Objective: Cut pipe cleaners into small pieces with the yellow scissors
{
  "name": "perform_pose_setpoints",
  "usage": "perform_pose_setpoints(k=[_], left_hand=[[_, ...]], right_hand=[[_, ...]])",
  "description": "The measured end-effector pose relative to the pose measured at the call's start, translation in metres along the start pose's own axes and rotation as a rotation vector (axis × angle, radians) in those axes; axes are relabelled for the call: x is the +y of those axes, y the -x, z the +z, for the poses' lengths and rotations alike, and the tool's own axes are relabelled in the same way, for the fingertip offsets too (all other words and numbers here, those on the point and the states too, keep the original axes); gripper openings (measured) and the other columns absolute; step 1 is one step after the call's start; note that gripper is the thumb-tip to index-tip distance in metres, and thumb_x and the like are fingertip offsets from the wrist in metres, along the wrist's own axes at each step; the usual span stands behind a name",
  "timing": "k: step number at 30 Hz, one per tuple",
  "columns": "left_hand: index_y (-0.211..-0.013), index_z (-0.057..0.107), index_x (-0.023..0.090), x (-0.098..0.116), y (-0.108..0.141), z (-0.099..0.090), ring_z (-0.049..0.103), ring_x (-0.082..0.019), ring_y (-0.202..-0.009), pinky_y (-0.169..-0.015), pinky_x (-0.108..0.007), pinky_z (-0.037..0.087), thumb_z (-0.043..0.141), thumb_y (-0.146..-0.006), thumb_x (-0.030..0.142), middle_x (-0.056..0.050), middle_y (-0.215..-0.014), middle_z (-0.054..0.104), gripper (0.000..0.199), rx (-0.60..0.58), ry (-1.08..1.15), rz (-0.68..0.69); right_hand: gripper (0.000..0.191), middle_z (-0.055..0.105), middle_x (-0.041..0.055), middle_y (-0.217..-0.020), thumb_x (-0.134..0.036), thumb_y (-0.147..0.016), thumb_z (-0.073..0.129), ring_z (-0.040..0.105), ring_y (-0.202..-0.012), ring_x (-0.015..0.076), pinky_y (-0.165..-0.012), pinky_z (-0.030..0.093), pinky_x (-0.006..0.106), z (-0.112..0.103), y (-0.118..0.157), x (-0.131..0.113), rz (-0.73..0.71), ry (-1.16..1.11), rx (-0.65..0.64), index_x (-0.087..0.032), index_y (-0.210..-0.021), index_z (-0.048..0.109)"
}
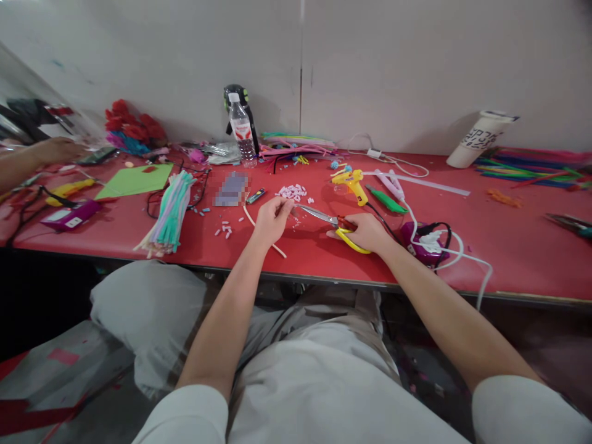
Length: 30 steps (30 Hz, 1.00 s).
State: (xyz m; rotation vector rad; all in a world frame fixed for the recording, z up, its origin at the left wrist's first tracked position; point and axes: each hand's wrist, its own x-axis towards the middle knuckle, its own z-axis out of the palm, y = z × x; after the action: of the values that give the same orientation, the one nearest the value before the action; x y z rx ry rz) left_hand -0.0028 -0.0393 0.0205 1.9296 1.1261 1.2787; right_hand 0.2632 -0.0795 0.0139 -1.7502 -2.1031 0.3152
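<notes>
My left hand [272, 219] is closed in a pinch over the table, near the scissors' tips; what sits between its fingertips is too small to make out. A cream pipe cleaner [279, 250] passes beneath the left wrist, showing on both sides. My right hand [367, 233] grips scissors [324, 216] with yellow and dark red handles, their blades pointing left toward the left fingertips. Just beyond lies a heap of short pale pink pieces [293, 192], with several more pink pieces [224, 230] to the left.
On the red table [324, 262] are a bundle of pastel pipe cleaners [173, 213], a yellow glue gun [350, 185], a purple power box [423, 243] with white cables, a water bottle [243, 132] and a tilted white cup [481, 140]. Another person's hand [58, 151] is at far left.
</notes>
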Motion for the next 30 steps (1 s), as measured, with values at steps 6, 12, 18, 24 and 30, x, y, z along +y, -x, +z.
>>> perform_pose_setpoints(k=[6,12,18,24,30], left_hand=[[-0.080,0.065,0.017,0.000,-0.001,0.001,0.059,-0.013,-0.066,-0.063,-0.026,0.046,0.050,-0.095,0.044,-0.006,-0.077,0.070,0.034,-0.001,0.010,-0.004],[-0.080,0.065,0.016,-0.001,-0.001,0.001,0.059,-0.013,-0.066,-0.063,-0.026,0.045,0.050,-0.094,0.045,-0.006,-0.077,0.070,0.035,0.003,0.009,-0.008],[-0.083,0.065,0.016,-0.002,-0.001,0.001,0.058,-0.012,-0.065,-0.063,-0.026,0.046,0.051,-0.094,0.046,-0.006,-0.078,0.071,0.035,-0.001,0.032,-0.008],[-0.084,0.065,0.016,-0.002,-0.001,0.000,0.059,-0.012,-0.065,-0.063,-0.025,0.047,0.053,-0.093,0.047,-0.007,-0.078,0.071,0.035,0.045,0.063,0.003],[-0.084,0.066,0.016,0.003,0.000,-0.001,0.059,-0.012,-0.066,-0.064,-0.025,0.047,0.052,-0.094,0.046,-0.006,-0.079,0.071,0.034,0.060,0.063,0.011]], right_hand=[[0.058,0.049,-0.0009,-0.055,-0.077,-0.069,0.059,0.040,-0.052,0.0120,-0.051,0.025,0.028,-0.001,0.000,-0.001,0.007,0.021,-0.001,-0.021,-0.057,0.047],[0.058,0.050,-0.0004,-0.055,-0.076,-0.069,0.059,0.041,-0.053,0.0126,-0.052,0.025,0.028,0.002,-0.001,0.001,0.021,0.029,0.014,-0.021,-0.057,0.048],[0.056,0.045,-0.0022,-0.055,-0.072,-0.072,0.061,0.037,-0.055,0.0113,-0.053,0.026,0.027,0.001,0.002,-0.001,-0.008,-0.074,0.110,-0.021,-0.059,0.044],[0.053,0.048,-0.0029,-0.057,-0.069,-0.071,0.064,0.038,-0.054,0.0105,-0.053,0.028,0.026,-0.001,0.007,-0.009,-0.034,-0.129,0.125,-0.021,-0.063,0.042],[0.053,0.058,0.0024,-0.063,-0.073,-0.073,0.058,0.049,-0.060,0.0158,-0.056,0.028,0.028,0.001,0.006,-0.012,-0.040,0.068,0.115,-0.022,-0.065,0.047]])
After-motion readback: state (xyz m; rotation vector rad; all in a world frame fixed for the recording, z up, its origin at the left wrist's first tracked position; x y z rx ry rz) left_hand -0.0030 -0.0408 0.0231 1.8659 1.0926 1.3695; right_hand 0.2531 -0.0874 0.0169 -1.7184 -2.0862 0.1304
